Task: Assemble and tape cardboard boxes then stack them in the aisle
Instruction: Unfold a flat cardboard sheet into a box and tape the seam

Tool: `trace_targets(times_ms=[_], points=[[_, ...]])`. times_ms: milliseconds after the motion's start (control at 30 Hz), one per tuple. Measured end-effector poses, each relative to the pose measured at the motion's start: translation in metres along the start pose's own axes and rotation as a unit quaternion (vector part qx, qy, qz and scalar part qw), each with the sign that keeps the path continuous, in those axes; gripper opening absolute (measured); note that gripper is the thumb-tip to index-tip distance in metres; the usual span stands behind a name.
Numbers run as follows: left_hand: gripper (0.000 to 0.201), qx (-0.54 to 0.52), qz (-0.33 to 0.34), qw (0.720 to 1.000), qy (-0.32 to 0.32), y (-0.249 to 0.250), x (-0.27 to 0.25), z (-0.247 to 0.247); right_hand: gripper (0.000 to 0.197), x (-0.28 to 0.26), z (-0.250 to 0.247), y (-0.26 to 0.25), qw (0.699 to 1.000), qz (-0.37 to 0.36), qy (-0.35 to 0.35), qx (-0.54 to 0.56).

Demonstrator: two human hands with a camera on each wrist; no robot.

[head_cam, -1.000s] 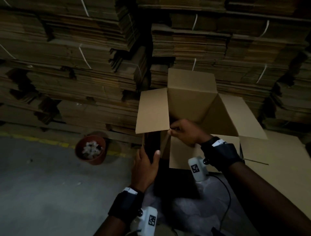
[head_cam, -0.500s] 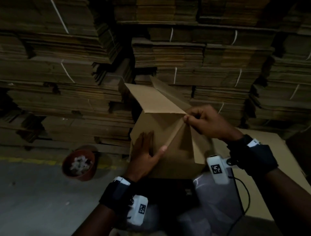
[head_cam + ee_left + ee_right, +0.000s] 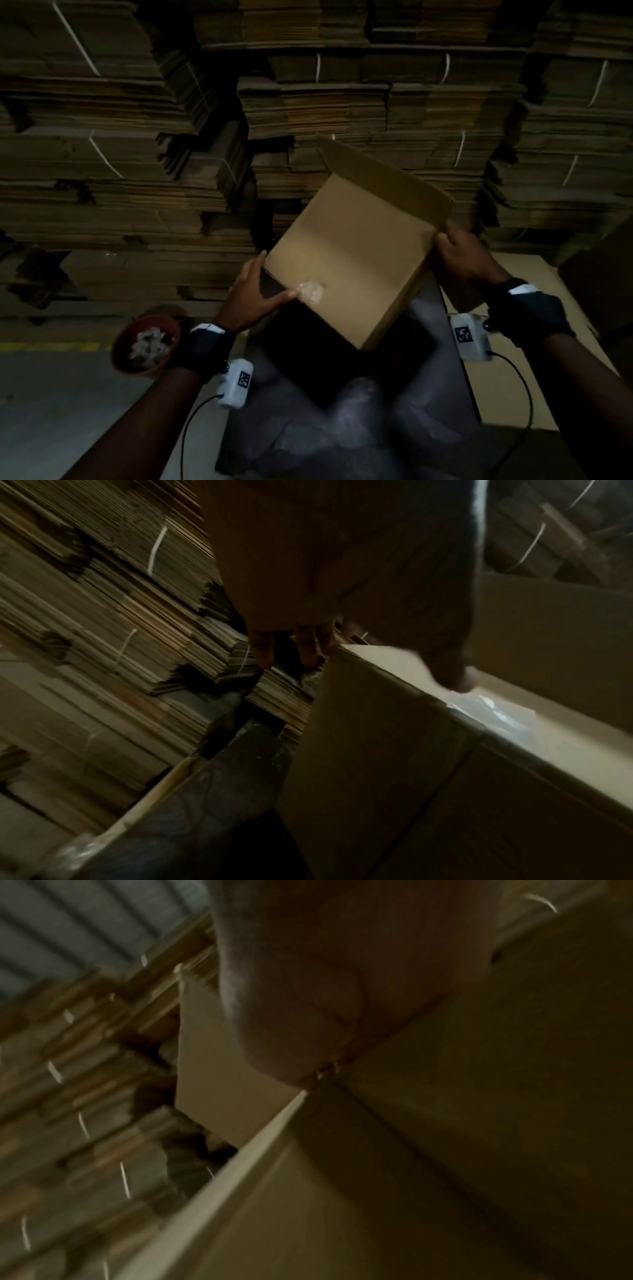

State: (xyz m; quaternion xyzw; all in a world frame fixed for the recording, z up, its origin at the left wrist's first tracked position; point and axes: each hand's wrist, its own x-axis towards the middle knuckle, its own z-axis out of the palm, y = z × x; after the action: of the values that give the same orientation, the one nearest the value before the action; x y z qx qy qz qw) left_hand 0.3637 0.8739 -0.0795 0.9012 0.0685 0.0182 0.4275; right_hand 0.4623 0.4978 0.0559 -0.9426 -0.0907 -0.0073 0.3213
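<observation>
I hold a brown cardboard box (image 3: 352, 253) tilted in the air between both hands, a closed face turned up. One flap (image 3: 380, 174) stands up along its far edge. My left hand (image 3: 255, 294) grips the near-left corner, fingers down the side and thumb on the top face beside a shiny patch of tape (image 3: 311, 292). In the left wrist view the thumb (image 3: 445, 672) presses on the box (image 3: 377, 777) by the tape (image 3: 493, 710). My right hand (image 3: 457, 255) curls round the right corner. The right wrist view shows that hand (image 3: 291, 1001) against the box (image 3: 445, 1137).
Tall stacks of flat, strapped cardboard (image 3: 137, 171) fill the back. A reddish bowl (image 3: 120, 342) with white scraps sits on the grey floor at left, near a yellow line (image 3: 51, 347). A dark block on wrinkled plastic wrap (image 3: 342, 428) lies below the box. A flat cardboard sheet (image 3: 513, 387) lies at right.
The box was rolled over, from its open side facing me to a closed face up. My left hand moved to its near-left corner and my right hand to its right corner.
</observation>
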Motion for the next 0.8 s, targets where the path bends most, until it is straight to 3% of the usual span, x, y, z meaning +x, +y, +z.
trace_targets(times_ms=[67,133,200,333,400,500,667,800], points=[[0.13,0.005,-0.01,1.0,0.011,0.011,0.005,0.003,0.025,0.0,0.008,0.015,0.994,0.018,0.036,-0.105],[0.122,-0.011,-0.01,1.0,0.009,0.017,0.007,0.008,0.04,-0.006,0.024,0.025,0.971,0.039,0.093,-0.216],[0.109,-0.034,-0.009,0.999,0.007,0.018,0.008,0.013,0.052,-0.024,0.048,0.024,0.96,0.04,0.147,-0.236],[0.101,-0.083,-0.031,0.996,0.029,0.018,0.01,0.019,0.056,-0.08,0.122,0.024,0.98,0.017,0.171,-0.104],[0.101,-0.136,-0.039,0.99,0.013,0.015,0.007,0.021,0.05,-0.107,0.143,0.02,0.985,0.032,0.153,0.072],[0.104,-0.214,-0.051,0.975,-0.015,0.009,-0.001,0.023,0.048,-0.125,0.149,0.004,0.951,0.114,0.107,0.268],[0.078,-0.306,-0.027,0.952,-0.01,0.022,-0.012,0.019,0.056,-0.113,0.133,0.004,0.943,0.104,0.113,0.294],[0.065,-0.303,0.035,0.952,0.011,0.038,-0.009,0.005,0.053,-0.097,0.114,0.013,0.953,0.035,0.132,0.271]])
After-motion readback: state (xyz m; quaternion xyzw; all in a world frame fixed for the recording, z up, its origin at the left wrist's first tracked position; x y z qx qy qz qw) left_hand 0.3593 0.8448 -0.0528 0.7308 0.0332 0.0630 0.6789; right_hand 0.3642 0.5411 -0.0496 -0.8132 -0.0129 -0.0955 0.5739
